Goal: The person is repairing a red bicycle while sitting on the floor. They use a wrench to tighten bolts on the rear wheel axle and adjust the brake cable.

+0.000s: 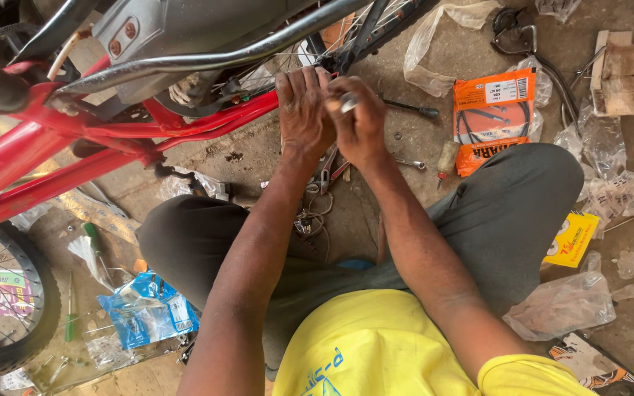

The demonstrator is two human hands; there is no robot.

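Note:
A red bicycle frame [75, 139] with a black curved tube [207, 60] lies across the top left. My left hand [304, 110] reaches up beside the black tube near the rear wheel spokes, fingers curled together. Pressed against it, my right hand [361, 117] pinches a small silvery metal part [348, 103] between thumb and fingers. What the left fingers grip is hidden. Pliers [326, 174] and a small spanner [409, 163] lie on the ground just below the hands.
An orange cable packet [494, 110] and a screwdriver [412, 108] lie to the right. Clear plastic bags [560, 304], a yellow box [572, 239], a blue packet [148, 312] and a bicycle wheel [9, 308] surround my bent knees on the dusty floor.

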